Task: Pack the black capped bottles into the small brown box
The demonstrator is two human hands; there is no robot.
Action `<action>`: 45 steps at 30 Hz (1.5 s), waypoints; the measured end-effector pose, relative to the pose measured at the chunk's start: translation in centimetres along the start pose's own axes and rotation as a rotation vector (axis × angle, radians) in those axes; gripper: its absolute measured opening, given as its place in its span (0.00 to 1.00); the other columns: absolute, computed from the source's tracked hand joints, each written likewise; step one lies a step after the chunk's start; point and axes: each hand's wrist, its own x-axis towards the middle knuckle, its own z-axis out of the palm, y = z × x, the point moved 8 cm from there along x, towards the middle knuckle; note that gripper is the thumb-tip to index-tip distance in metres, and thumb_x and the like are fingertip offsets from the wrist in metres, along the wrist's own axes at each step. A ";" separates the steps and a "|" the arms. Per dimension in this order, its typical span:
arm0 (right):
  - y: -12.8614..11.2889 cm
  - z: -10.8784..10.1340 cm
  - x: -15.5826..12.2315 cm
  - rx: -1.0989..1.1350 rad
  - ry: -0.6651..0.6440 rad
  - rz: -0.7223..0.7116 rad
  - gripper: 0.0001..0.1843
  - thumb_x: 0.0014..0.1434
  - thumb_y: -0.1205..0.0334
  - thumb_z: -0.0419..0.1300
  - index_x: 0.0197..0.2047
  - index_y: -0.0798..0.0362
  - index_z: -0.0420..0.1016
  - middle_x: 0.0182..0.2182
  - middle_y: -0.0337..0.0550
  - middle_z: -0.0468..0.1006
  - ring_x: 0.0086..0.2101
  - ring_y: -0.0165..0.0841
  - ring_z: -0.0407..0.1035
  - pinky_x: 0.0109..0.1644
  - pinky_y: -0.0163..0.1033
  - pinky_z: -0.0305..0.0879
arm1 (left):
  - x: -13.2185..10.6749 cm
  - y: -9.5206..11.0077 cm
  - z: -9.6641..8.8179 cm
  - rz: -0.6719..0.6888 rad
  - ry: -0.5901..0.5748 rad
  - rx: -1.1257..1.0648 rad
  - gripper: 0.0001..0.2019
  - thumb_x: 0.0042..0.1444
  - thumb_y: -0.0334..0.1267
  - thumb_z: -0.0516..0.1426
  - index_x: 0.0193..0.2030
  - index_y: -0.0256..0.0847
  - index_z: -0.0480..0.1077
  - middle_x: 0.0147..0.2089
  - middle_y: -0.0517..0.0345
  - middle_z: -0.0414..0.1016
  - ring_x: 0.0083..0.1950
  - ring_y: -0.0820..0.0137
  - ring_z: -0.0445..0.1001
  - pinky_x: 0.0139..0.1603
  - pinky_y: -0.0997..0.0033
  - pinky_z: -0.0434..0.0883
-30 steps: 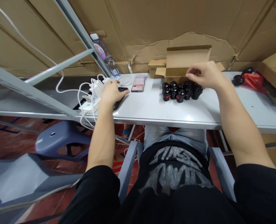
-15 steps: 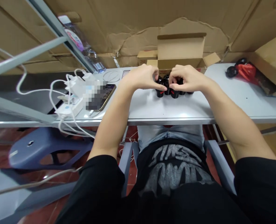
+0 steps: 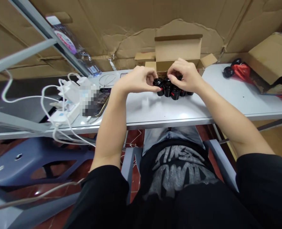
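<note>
Left hand (image 3: 141, 79) and right hand (image 3: 185, 73) are close together but apart, at a tight cluster of black jars (image 3: 175, 94) on the far middle part of the counter (image 3: 152, 111), just on the near side of an open cardboard box (image 3: 178, 49). The left hand curves round the left end of the cluster, its thumb in front of the leftmost jar (image 3: 158, 83) and its fingers bent behind; whether it squeezes cannot be told. The right hand arches over the right part, thumb and forefinger drawn toward each other near the caps; it hides several jars, so whether anything is pinched cannot be told.

The step in hand seems to be handling the jars as a group. It would go best with the left hand as a steady side stop while the right lifts or nudges one jar at a time. The glossy, rounded caps look slippery, so a hold lower on the body should be safer. Since the jars crowd together, a sideways push could tip a neighbour; small, level movements suit them better.
</note>
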 end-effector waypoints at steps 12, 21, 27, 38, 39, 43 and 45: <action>-0.3 0.1 0.4 0.434 0.053 0.058 0.51 0.71 0.11 0.66 0.79 0.39 0.77 0.61 0.49 0.90 0.53 0.51 0.88 0.62 0.59 0.88 | 3.8 -1.2 1.1 0.181 0.415 -0.497 0.37 0.60 0.79 0.77 0.54 0.48 0.81 0.41 0.53 0.83 0.47 0.56 0.90 0.46 0.56 0.86; 0.6 -2.0 0.1 0.276 0.117 0.167 0.39 0.67 0.22 0.75 0.69 0.38 0.83 0.62 0.49 0.93 0.62 0.58 0.87 0.69 0.63 0.85 | 5.1 -4.0 1.6 0.249 0.563 -0.381 0.43 0.62 0.88 0.68 0.63 0.53 0.81 0.43 0.55 0.82 0.51 0.57 0.86 0.49 0.55 0.79; 2.9 -3.7 3.2 0.159 0.094 0.098 0.32 0.70 0.27 0.73 0.66 0.37 0.82 0.59 0.34 0.94 0.57 0.46 0.85 0.74 0.62 0.81 | 7.9 -6.7 -0.6 0.092 0.503 -0.140 0.35 0.78 0.83 0.57 0.55 0.52 0.77 0.39 0.65 0.77 0.50 0.69 0.69 0.57 0.56 0.72; 6.0 -2.3 6.3 0.347 -0.136 0.104 0.31 0.64 0.40 0.81 0.64 0.43 0.85 0.60 0.46 0.92 0.61 0.52 0.82 0.77 0.63 0.76 | 4.0 -5.7 1.7 -0.126 0.426 -0.081 0.19 0.75 0.64 0.68 0.54 0.51 0.79 0.38 0.59 0.79 0.43 0.61 0.78 0.47 0.59 0.75; 6.3 -1.9 6.3 0.361 -0.142 0.108 0.32 0.63 0.37 0.82 0.64 0.42 0.86 0.61 0.47 0.92 0.62 0.55 0.82 0.77 0.65 0.77 | 3.8 -5.8 1.9 -0.139 0.424 -0.098 0.19 0.75 0.63 0.68 0.55 0.51 0.79 0.38 0.59 0.80 0.42 0.62 0.78 0.47 0.60 0.75; 7.4 -1.0 6.3 0.376 -0.090 0.142 0.30 0.68 0.36 0.79 0.65 0.42 0.87 0.63 0.53 0.93 0.65 0.62 0.85 0.74 0.70 0.80 | 3.4 -5.8 2.3 -0.175 0.396 -0.118 0.12 0.79 0.54 0.65 0.54 0.49 0.79 0.38 0.60 0.80 0.39 0.64 0.76 0.46 0.62 0.76; 7.6 -0.8 5.9 0.416 -0.052 0.183 0.29 0.71 0.38 0.77 0.66 0.45 0.87 0.61 0.54 0.93 0.61 0.59 0.87 0.70 0.68 0.82 | 3.0 -5.4 2.2 -0.143 0.386 -0.068 0.09 0.81 0.48 0.62 0.55 0.48 0.80 0.41 0.58 0.82 0.41 0.63 0.77 0.49 0.61 0.77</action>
